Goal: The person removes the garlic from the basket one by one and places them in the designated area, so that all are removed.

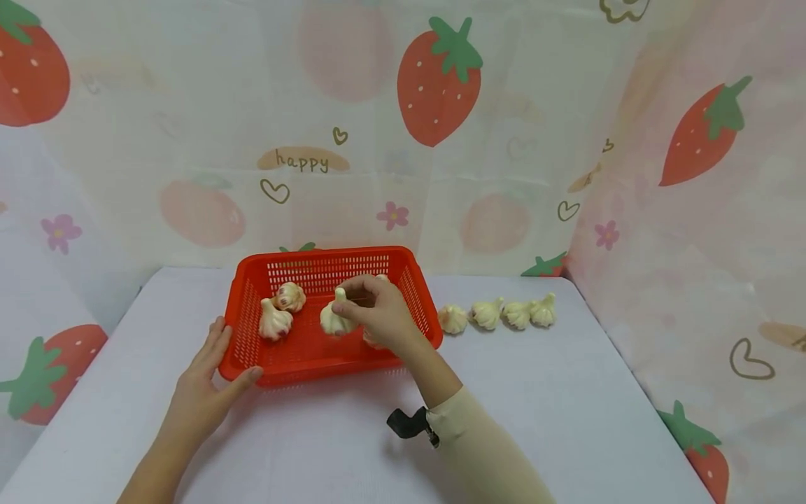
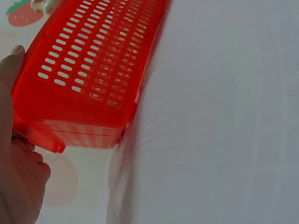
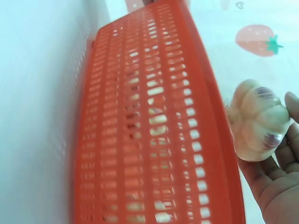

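Note:
In the head view, my right hand (image 1: 380, 311) pinches a garlic bulb (image 1: 336, 318) by its stem over the red basket (image 1: 302, 371). That bulb (image 3: 259, 121) shows large beside the basket rim in the right wrist view, fingers of my right hand (image 3: 280, 182) around one end. My left hand (image 1: 201, 392) rests at the basket's front left corner, fingers along the left side and thumb at the front rim. The left wrist view shows my left hand (image 2: 21, 172) against the basket (image 2: 70, 102). Two bulbs (image 1: 275, 322) lie in the basket's left part; others are partly hidden behind my right hand.
Several garlic bulbs (image 1: 486, 315) stand in a row on the white-covered table (image 1: 535, 406), right of the basket. A strawberry-printed curtain (image 1: 378, 175) hangs behind the table and at its sides. A black device (image 1: 408, 423) sits at my right sleeve's cuff.

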`<act>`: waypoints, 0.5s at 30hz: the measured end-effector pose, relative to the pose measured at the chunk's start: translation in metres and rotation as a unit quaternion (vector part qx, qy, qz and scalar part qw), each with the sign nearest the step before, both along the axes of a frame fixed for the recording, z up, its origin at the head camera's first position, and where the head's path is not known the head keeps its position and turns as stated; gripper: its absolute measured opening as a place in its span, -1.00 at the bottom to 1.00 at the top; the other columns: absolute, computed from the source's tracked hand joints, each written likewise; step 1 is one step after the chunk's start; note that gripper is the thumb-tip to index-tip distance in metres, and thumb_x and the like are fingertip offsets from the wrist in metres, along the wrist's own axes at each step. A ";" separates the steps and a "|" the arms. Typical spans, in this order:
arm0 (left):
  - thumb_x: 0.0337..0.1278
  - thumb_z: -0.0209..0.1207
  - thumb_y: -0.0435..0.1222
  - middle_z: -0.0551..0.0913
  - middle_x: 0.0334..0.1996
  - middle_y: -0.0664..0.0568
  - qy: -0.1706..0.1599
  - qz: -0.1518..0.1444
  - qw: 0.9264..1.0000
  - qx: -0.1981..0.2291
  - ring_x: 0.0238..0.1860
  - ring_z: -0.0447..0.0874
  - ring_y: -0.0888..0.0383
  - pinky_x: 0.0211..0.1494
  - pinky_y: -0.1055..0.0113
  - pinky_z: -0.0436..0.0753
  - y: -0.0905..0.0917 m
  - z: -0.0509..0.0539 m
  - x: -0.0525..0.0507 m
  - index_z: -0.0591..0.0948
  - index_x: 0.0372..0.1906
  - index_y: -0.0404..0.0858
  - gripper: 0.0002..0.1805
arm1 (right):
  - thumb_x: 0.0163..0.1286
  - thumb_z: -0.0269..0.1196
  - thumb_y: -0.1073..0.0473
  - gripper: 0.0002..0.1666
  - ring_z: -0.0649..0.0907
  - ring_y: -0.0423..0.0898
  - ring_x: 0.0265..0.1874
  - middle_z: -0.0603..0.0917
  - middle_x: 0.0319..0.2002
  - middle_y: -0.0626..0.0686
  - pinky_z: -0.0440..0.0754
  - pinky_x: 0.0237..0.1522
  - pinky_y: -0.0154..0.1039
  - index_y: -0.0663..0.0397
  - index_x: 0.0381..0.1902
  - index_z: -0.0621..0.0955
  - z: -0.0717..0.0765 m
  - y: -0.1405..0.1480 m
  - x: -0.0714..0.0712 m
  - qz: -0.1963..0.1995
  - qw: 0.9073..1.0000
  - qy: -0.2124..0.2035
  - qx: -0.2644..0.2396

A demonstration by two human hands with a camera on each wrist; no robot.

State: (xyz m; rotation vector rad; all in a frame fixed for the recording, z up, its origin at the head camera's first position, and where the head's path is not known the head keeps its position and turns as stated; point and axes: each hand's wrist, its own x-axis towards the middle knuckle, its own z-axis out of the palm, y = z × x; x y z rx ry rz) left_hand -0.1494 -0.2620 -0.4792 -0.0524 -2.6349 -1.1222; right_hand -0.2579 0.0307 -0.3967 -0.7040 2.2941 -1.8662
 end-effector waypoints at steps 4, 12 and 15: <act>0.26 0.34 0.06 -0.11 0.68 0.01 -0.003 -0.003 1.000 0.007 0.66 -0.15 -0.14 0.35 -0.47 0.31 0.000 0.000 0.001 0.00 0.67 -0.11 0.06 | 0.31 0.47 0.05 -0.66 0.72 -0.02 -0.08 0.71 -0.09 0.02 0.80 -0.10 -0.20 -0.01 0.00 0.69 0.000 0.020 0.003 -0.009 1.000 0.020 -0.022; 0.25 0.35 0.06 -0.11 0.68 0.02 0.003 -0.008 1.000 0.010 0.66 -0.14 -0.15 0.37 -0.47 0.28 -0.001 -0.001 0.001 0.02 0.66 -0.12 0.06 | 0.28 0.50 0.16 -0.69 0.71 0.00 -0.06 0.73 -0.07 0.02 0.77 -0.06 -0.27 0.04 -0.06 0.69 0.000 0.059 0.007 -0.050 0.997 0.054 -0.034; 0.24 0.36 0.04 -0.10 0.68 0.02 0.004 -0.007 1.000 0.009 0.66 -0.13 -0.16 0.37 -0.47 0.29 -0.001 0.000 0.001 0.02 0.66 -0.11 0.06 | 0.27 0.50 0.18 -0.69 0.71 0.01 -0.05 0.72 -0.08 0.04 0.76 -0.02 -0.27 0.04 -0.06 0.68 0.001 0.073 0.010 -0.067 0.996 0.055 -0.031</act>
